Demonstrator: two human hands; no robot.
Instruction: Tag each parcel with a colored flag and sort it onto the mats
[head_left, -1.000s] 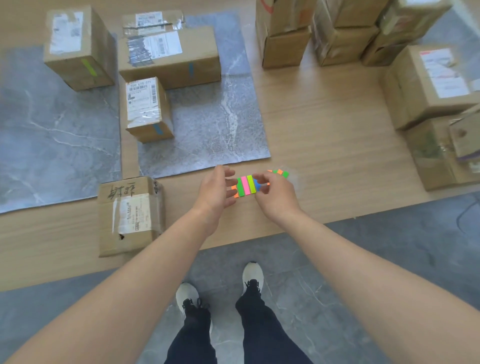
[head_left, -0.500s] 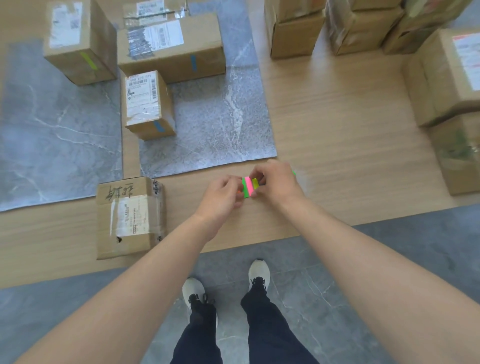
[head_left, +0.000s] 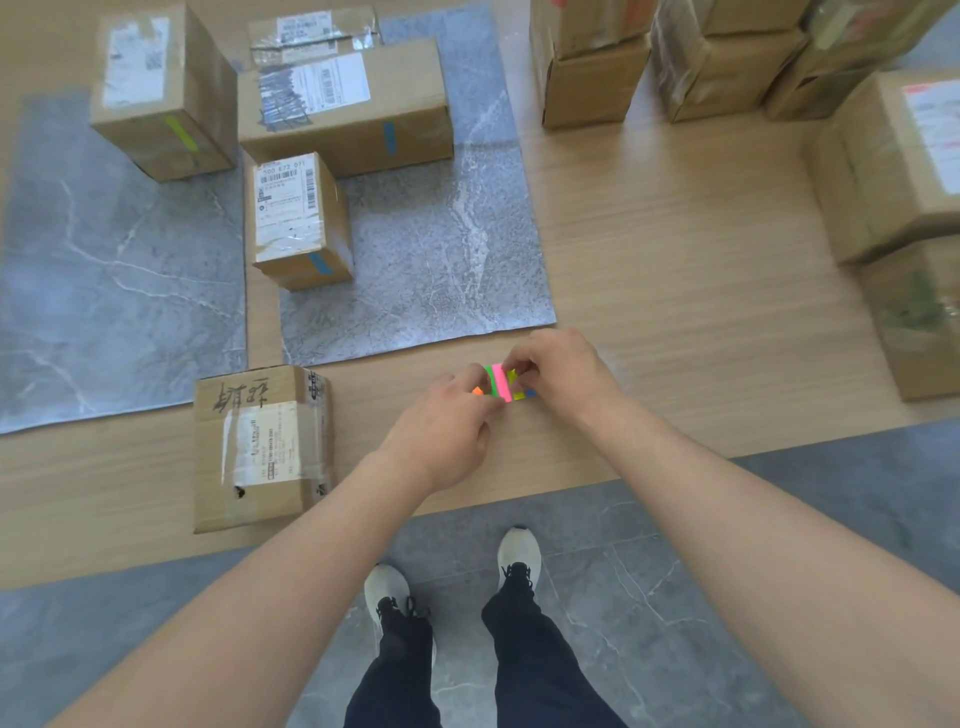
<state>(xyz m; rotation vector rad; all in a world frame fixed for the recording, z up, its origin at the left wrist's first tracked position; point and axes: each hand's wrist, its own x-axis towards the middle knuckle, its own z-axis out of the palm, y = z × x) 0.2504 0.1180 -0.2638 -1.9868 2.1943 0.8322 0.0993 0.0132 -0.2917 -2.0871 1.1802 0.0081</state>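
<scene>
A small pad of colored flags (head_left: 500, 383) with green, pink, yellow, orange and blue strips sits between my hands above the wooden platform. My left hand (head_left: 441, 431) pinches its left side and my right hand (head_left: 561, 376) pinches its right side. An unflagged parcel (head_left: 260, 447) with handwriting on top lies to the left of my hands. On the right grey mat (head_left: 447, 249) stand two parcels with blue flags, a small one (head_left: 298, 221) and a large one (head_left: 345, 106). On the left mat (head_left: 104, 291) a parcel (head_left: 161, 88) carries a green flag.
Several untagged cardboard parcels stand along the back right (head_left: 592, 62) and the right edge (head_left: 893, 166) of the wooden platform (head_left: 675, 249). My feet stand on the grey tiled floor (head_left: 156, 623) just below the platform's front edge.
Both hands closed in on the flag pad, which now shows less of its strips. The view shifted slightly, bringing the parcels on the right closer to the frame's edge.
</scene>
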